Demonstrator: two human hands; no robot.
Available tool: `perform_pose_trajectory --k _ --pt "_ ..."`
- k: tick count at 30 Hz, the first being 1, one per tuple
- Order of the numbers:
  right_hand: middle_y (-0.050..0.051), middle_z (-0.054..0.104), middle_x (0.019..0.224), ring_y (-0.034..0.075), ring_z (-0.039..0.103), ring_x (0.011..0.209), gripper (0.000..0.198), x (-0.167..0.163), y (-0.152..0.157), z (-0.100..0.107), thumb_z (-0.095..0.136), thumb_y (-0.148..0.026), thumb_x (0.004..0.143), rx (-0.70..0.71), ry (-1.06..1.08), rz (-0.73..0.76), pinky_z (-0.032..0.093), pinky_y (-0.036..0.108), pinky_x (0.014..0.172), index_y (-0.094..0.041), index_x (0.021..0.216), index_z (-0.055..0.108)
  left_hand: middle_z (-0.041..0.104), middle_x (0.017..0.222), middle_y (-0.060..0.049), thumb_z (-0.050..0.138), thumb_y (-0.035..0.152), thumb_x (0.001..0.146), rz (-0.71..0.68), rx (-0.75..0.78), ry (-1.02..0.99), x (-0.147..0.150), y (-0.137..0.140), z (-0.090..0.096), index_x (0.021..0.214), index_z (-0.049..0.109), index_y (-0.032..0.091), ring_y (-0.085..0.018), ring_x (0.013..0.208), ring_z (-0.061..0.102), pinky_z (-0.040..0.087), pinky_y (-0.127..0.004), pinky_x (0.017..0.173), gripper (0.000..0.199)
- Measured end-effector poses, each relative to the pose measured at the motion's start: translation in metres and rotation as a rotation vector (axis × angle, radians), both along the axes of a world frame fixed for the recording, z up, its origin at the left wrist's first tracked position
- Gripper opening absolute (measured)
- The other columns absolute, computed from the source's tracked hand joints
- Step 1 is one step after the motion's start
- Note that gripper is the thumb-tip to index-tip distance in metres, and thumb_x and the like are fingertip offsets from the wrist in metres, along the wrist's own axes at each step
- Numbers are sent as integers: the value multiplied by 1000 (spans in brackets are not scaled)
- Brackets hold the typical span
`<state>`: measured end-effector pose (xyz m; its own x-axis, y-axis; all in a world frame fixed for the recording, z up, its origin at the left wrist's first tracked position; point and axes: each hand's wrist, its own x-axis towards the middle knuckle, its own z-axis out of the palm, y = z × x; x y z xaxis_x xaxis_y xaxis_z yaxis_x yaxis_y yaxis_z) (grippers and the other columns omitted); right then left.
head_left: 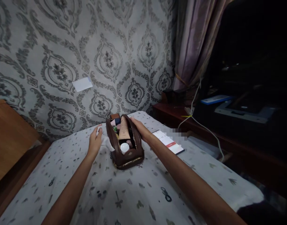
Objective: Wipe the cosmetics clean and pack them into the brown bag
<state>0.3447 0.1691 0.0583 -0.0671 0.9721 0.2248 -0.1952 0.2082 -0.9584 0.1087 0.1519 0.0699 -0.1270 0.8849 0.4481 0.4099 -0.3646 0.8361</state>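
A brown toiletry bag [128,161] stands unzipped on the white patterned sheet in the middle of the head view. Inside it lie a beige squeeze tube [124,129], a small jar with a white lid [124,148] and several other small items that are hard to make out. My left hand [95,139] is just left of the bag, apart from it, fingers spread and nothing in them. At the bag's right side is my right hand [140,128], pressed against its outer wall; its fingertips are partly hidden behind the bag.
Right of the bag lies a clipboard with a printed sheet [168,142]. Beyond the bed's right edge, a dark red table [167,111] has a white cable [205,126] trailing over it. A wooden panel [12,137] borders the left; patterned wallpaper [108,59] stands behind.
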Motion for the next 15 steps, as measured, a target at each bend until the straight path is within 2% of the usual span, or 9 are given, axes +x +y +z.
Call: perform_pose_trajectory --k 2,4,9,15 --pt "12 78 104 26 72 99 56 0 3 6 41 -59 97 -54 73 137 53 41 97 -14 105 73 64 136 -12 49 55 92 -48 -25 -54 6 14 -14 124 63 17 -29 133 53 34 -44 118 51" --pt "13 79 95 26 73 93 55 -2 3 10 47 -62 94 -83 110 206 53 41 96 -13 98 74 60 143 -10 45 56 94 -112 -25 -82 15 20 -22 133 59 18 -26 137 50 34 -40 119 56" --pt "10 78 100 25 71 97 52 -10 2 11 58 -62 89 9 26 157 51 41 99 -16 104 73 56 147 -8 47 61 93 -204 -28 -139 26 21 -28 142 52 20 -25 140 47 34 -39 120 64" --pt "9 74 118 31 60 124 52 -13 14 3 65 -62 84 101 -193 -27 41 46 111 -20 113 74 54 149 -8 52 64 91 -246 -27 -162 24 23 -29 143 52 20 -26 143 43 32 -39 121 67"
